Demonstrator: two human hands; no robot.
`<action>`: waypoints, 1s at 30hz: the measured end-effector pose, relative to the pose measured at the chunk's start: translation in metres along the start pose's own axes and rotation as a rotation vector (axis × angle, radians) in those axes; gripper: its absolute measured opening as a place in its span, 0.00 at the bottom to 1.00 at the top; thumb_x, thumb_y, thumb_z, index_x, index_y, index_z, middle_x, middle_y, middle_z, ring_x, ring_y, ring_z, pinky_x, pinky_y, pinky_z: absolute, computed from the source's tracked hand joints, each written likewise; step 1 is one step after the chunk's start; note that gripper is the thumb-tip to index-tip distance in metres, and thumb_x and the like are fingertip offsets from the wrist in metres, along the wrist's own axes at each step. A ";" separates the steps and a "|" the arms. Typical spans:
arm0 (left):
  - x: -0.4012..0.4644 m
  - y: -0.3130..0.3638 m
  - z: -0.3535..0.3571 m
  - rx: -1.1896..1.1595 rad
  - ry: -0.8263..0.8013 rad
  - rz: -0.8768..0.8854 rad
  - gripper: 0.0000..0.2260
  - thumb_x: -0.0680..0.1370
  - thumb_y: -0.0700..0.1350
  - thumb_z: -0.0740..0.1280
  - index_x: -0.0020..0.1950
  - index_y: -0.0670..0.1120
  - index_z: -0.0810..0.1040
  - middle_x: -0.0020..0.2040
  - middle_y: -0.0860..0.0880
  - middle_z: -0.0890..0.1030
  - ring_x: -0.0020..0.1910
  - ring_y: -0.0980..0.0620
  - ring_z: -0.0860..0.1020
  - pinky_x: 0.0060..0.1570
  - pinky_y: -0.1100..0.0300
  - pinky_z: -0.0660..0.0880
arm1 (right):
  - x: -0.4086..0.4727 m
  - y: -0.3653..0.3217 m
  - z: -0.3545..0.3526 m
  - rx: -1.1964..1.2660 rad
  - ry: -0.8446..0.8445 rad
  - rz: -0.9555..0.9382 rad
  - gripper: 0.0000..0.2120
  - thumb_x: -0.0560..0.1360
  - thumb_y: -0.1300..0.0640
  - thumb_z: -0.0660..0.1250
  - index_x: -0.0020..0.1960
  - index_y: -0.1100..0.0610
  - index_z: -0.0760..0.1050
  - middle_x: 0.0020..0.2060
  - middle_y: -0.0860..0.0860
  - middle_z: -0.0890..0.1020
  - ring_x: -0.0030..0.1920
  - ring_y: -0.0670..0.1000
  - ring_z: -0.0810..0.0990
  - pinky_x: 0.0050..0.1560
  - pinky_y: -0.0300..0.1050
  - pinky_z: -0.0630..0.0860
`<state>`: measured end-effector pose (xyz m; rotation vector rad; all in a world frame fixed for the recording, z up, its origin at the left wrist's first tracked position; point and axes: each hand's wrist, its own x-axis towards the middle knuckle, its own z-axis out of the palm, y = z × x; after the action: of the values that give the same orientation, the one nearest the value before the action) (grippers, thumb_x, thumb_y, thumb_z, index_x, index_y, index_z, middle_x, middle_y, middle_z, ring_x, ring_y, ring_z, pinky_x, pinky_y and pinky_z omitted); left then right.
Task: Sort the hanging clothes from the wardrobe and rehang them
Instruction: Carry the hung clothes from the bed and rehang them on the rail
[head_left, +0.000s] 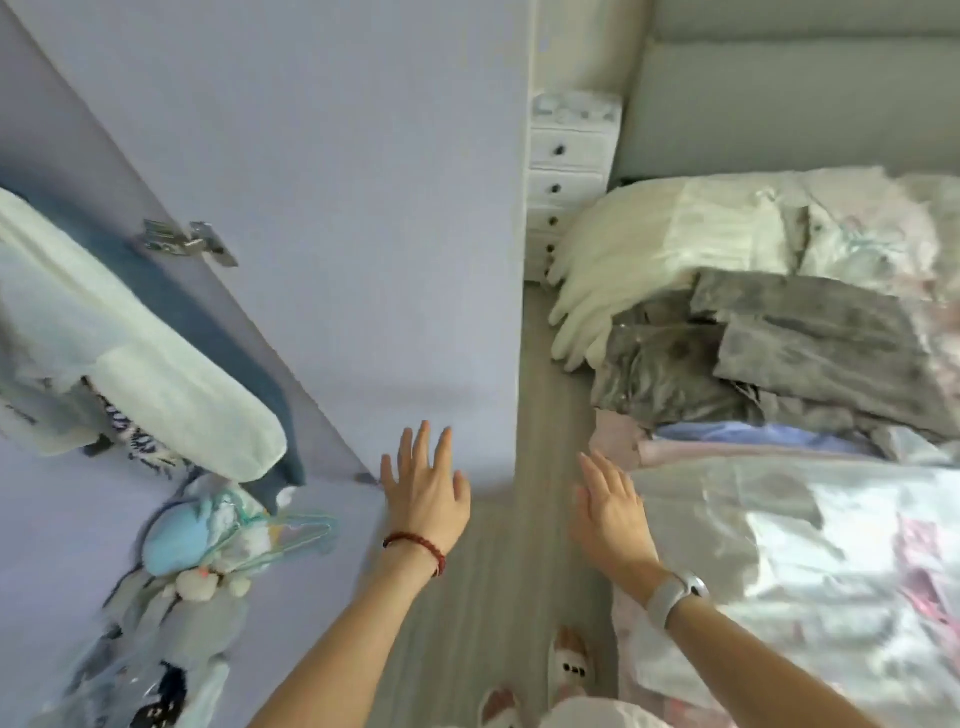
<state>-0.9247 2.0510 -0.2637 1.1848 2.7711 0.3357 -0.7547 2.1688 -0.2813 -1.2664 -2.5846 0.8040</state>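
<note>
The fingers (415, 441) of the left hand (423, 493) were straight and spread apart, holding nothing, with the palm turned toward the open wardrobe door (337, 182); whether they touched the door panel could not be told. The fingers of the right hand (608, 506) were likewise straight, closer together, and empty, held over the strip of floor (545, 364) just beside the edge of the bed (779, 571). A red bead bracelet (415, 543) sat on the left wrist and a pale watch (675, 592) on the right. Outward from there, the clothes lay in two places. On the bed, ahead and to the right of the right hand, a loose pile of clothes (779, 338) was stacked: a cream garment on top toward the headboard, grey pieces below it, pink and lilac layers nearest the hand, their folded edges running roughly across the bed. To the left, inside the wardrobe, a white garment (130, 338) hung over darker blue ones, and lower down a cluster of pale blue hangers (270, 535) with small soft items hung near the left forearm. The right hand was plainly the nearer one to the pile, so a reach forward and rightward to the pink edge looked the likely next move, while the left stood nearer the wardrobe side.
</note>
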 end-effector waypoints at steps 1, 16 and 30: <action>-0.004 0.024 0.012 0.004 -0.036 0.060 0.23 0.79 0.48 0.56 0.74 0.49 0.57 0.76 0.48 0.53 0.75 0.49 0.49 0.70 0.46 0.47 | -0.016 0.028 -0.006 0.008 0.009 0.080 0.21 0.79 0.56 0.53 0.72 0.57 0.60 0.72 0.55 0.62 0.71 0.55 0.59 0.70 0.48 0.56; -0.171 0.393 0.183 0.171 -0.627 0.991 0.24 0.79 0.47 0.55 0.75 0.48 0.54 0.76 0.46 0.53 0.74 0.46 0.50 0.71 0.47 0.53 | -0.326 0.352 -0.066 0.299 0.299 1.191 0.20 0.79 0.60 0.54 0.70 0.64 0.63 0.68 0.60 0.67 0.70 0.59 0.61 0.69 0.51 0.59; -0.276 0.502 0.304 0.478 -0.649 1.298 0.26 0.80 0.55 0.49 0.75 0.56 0.40 0.76 0.47 0.40 0.74 0.43 0.38 0.71 0.43 0.39 | -0.425 0.567 -0.094 0.315 0.347 1.553 0.26 0.79 0.54 0.53 0.74 0.61 0.52 0.72 0.59 0.61 0.72 0.59 0.57 0.70 0.61 0.53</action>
<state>-0.3265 2.2367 -0.4323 2.4662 1.2514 -0.5720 -0.0623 2.1619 -0.4606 -2.7863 -0.7606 0.8899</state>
